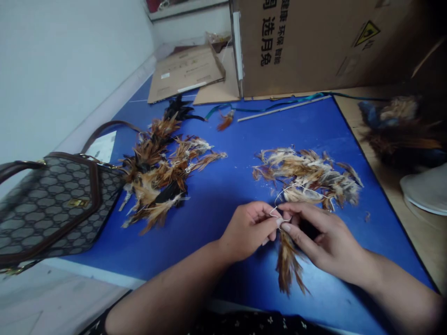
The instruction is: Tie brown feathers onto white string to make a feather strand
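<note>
Near the front edge of the blue table, my left hand pinches the top of a small bunch of brown feathers, which hangs tips down. A thin white string loops above it and runs between my fingers. My right hand meets the left at the same spot, thumb and forefinger closed on the string. Just beyond my hands lies a pile of brown and cream feathers. How the string passes around the quills is hidden by my fingertips.
Brown and black feather bunches lie at left beside a patterned handbag. A single small feather tuft, a teal ribbon and a thin stick are farther back. A large cardboard box stands behind the blue table.
</note>
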`<act>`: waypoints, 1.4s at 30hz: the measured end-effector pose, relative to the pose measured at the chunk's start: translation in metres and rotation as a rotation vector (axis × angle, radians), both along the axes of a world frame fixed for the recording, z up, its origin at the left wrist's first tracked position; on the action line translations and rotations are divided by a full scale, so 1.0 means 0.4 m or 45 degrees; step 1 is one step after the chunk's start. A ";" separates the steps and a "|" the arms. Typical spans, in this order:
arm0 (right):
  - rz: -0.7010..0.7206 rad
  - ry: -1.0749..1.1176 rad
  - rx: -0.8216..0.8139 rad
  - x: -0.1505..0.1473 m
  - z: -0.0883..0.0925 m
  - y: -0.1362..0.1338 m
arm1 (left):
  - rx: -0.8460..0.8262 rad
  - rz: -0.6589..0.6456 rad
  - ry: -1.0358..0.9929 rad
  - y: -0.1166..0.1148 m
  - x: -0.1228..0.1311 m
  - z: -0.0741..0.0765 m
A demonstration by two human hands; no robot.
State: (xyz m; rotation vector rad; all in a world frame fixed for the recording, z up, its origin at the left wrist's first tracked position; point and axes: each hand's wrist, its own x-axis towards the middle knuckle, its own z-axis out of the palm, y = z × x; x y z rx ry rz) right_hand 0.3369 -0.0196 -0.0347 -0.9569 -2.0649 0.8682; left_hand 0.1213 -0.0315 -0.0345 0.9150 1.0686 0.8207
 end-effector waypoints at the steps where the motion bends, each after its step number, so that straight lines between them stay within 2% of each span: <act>1: -0.002 -0.002 0.012 0.000 -0.003 0.000 | -0.015 0.007 -0.050 0.000 -0.001 -0.003; 4: -0.024 0.002 0.059 0.002 -0.013 0.000 | -0.055 0.045 -0.137 -0.002 -0.002 -0.011; 8: 0.010 -0.001 0.089 0.007 -0.018 0.002 | 0.063 0.074 0.006 -0.002 0.000 -0.009; 12: 0.119 -0.012 0.168 0.008 -0.011 0.009 | 0.061 0.076 0.066 -0.001 0.003 -0.002; 22: 0.168 -0.089 0.326 0.013 -0.023 0.013 | 0.018 0.087 -0.016 0.001 0.002 -0.009; 27: 0.146 -0.126 0.352 0.019 -0.028 0.012 | 0.038 0.100 0.006 0.000 0.001 -0.013; 37: 0.077 -0.338 0.470 0.005 -0.006 0.012 | -0.011 0.115 0.028 -0.005 0.002 -0.006; 39: 0.060 -0.353 0.479 0.004 -0.009 0.014 | 0.008 0.119 0.042 -0.007 0.007 -0.008; 42: 0.016 -0.364 0.413 0.002 -0.017 0.017 | 0.113 0.210 0.077 -0.013 0.016 -0.008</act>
